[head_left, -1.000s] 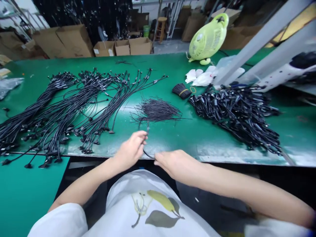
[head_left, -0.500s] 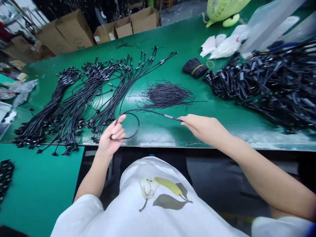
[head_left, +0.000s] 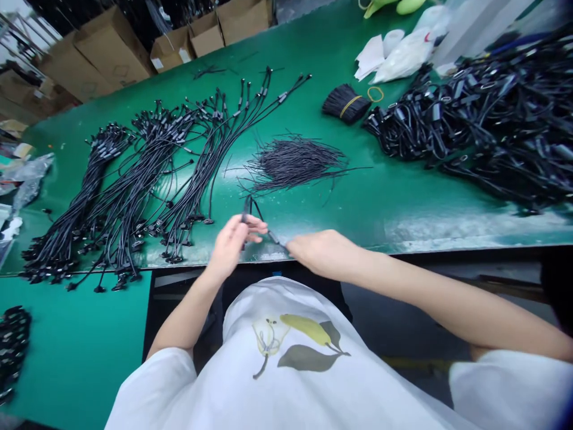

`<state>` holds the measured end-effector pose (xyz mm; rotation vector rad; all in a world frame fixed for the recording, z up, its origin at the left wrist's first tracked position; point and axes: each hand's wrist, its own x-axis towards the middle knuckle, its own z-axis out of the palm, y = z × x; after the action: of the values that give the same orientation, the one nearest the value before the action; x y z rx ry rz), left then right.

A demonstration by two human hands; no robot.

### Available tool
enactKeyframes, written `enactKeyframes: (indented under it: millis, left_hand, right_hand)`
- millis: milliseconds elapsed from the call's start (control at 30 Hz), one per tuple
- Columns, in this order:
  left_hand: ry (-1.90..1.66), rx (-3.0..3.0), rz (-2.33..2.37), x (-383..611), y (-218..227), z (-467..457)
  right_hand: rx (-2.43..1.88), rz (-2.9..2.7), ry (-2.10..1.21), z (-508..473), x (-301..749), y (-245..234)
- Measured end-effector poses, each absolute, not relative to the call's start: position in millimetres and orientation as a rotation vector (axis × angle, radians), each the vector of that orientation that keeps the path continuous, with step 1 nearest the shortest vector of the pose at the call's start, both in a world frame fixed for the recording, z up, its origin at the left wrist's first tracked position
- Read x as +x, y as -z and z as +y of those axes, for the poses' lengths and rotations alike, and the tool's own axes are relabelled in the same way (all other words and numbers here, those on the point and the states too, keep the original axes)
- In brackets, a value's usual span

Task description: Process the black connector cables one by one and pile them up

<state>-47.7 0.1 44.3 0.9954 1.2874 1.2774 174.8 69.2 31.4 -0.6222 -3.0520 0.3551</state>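
L hand (head_left: 233,246) and R hand (head_left: 324,254) sit close together over the near edge of the surface (head_left: 340,239), almost touching, not crossed. L hand tilts up at the wrist, L fingers (head_left: 255,224) slightly curled and pointing toward R. R hand is back-up, R fingers (head_left: 298,246) curled down and pointing toward L. Bare L forearm (head_left: 185,304) angles up from lower L. Bare R forearm (head_left: 425,292) reaches across, nearly level, from far R.
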Motion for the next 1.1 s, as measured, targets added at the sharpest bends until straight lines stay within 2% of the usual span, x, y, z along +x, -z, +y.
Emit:
enactKeyframes:
  millis: [100,200,367,500,600,700,933,1100]
  left_hand:
    - [-0.962,1.357,1.417,-32,-37,-3]
    - [-0.774,1.350,1.296,-32,-39,-9]
    - [-1.093,0.897,0.955,-30,-38,-9]
    - [-1.097,0.655,1.046,-15,-16,-5]
    - [-1.234,0.467,1.102,-4,-2,-3]
    - [-1.341,0.389,1.093,3,-3,-1]
    - [-1.324,0.287,1.038,3,-11,0]
    - [-1.279,0.201,1.064,15,-4,0]
  right_hand:
    - [-0.538,-2.861,-0.562,67,158,-42]
    - [-0.640,-2.444,-0.864,79,154,-42]
    - [-0.809,-1.717,-1.441,80,143,-5]
    - [-0.956,-1.286,-1.713,64,127,14]
    - [-0.839,-0.959,-1.885,59,118,14]
    - [-0.772,-0.791,-1.941,59,117,12]
    - [-0.723,-0.572,-2.031,56,120,11]
    - [-0.904,-0.616,-1.701,53,115,16]
